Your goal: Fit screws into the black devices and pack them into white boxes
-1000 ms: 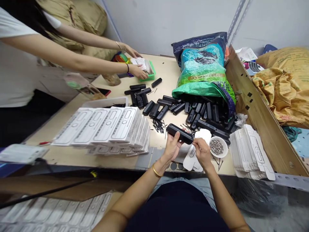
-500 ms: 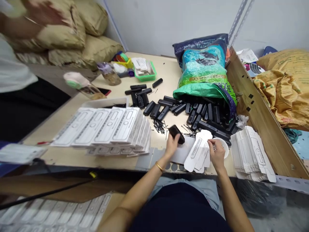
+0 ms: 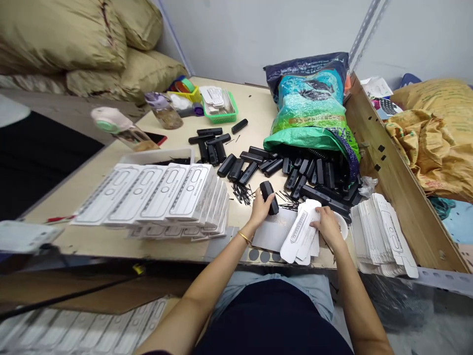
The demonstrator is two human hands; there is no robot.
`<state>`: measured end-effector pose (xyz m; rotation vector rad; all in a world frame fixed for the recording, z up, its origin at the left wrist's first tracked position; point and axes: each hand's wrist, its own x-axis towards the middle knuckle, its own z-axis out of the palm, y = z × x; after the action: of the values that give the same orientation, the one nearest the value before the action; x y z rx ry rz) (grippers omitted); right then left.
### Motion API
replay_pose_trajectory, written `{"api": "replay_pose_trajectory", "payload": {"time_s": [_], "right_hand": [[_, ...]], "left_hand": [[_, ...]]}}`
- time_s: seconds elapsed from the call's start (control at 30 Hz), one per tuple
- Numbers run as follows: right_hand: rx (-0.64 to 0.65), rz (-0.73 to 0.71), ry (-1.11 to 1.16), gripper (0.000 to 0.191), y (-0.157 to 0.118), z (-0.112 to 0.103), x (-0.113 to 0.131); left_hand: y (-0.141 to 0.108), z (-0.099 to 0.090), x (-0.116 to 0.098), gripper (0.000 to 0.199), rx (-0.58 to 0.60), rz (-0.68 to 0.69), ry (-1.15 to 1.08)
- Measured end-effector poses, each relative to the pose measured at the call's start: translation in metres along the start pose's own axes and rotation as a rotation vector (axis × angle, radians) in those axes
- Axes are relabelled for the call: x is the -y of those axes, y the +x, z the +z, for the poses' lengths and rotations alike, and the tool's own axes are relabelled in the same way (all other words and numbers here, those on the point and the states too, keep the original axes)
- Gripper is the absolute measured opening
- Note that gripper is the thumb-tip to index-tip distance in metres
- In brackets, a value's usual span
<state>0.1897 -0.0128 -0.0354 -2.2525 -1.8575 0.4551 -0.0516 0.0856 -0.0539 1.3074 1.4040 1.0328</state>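
Observation:
My left hand (image 3: 261,209) is closed around a black oblong plastic case (image 3: 269,197), holding it tilted above a grey sheet (image 3: 271,236) at the table's front. My right hand (image 3: 329,226) has its thumb and fingers bent on the upper right edge of a small pile of flat white printed cartons (image 3: 300,234). Partly behind that hand is a white round dish (image 3: 343,228) with small bits in it, too small to name. Beyond my hands lie loose thin black pins (image 3: 242,194) and many black cases (image 3: 248,173).
Folded white cartons stand in a tall stack (image 3: 173,197) at left and a bundle (image 3: 382,236) at right. A colourful sack (image 3: 312,108) spills black cases. Behind are a green basket (image 3: 223,117) and bottles (image 3: 164,111). A wooden board (image 3: 406,172) edges the right side.
My right hand has moved left from over the white dish onto the flat cartons. My left hand has turned the black case more upright. The person at far left has mostly moved out of view.

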Motion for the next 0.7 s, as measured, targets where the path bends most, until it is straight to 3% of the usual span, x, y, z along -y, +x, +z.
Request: {"api": "replay_pose_trajectory", "payload": {"time_s": [0.13, 0.2, 0.33, 0.5, 0.6, 0.7], "right_hand": [[0.088, 0.062, 0.081, 0.031, 0.022, -0.006, -0.009], [0.122, 0.045, 0.124, 0.018, 0.029, -0.009, -0.014], [0.098, -0.007, 0.193, 0.011, 0.03, -0.011, -0.02], [0.051, -0.01, 0.258, 0.011, 0.019, -0.013, -0.02], [0.078, -0.097, 0.382, 0.012, 0.011, -0.024, -0.011], [0.091, -0.272, 0.583, 0.012, 0.003, -0.04, 0.001]], "left_hand": [[0.003, 0.003, 0.003, 0.06, 0.041, 0.098, 0.107], [-0.007, -0.001, 0.0, 0.051, 0.017, 0.193, 0.187], [-0.029, -0.018, -0.007, 0.011, 0.036, 0.288, 0.298], [-0.043, -0.02, -0.017, 0.014, 0.181, 0.264, 0.282], [-0.055, -0.004, -0.029, 0.017, 0.421, 0.224, 0.143], [-0.075, 0.014, -0.044, 0.033, 0.885, -0.076, -0.247]]}}
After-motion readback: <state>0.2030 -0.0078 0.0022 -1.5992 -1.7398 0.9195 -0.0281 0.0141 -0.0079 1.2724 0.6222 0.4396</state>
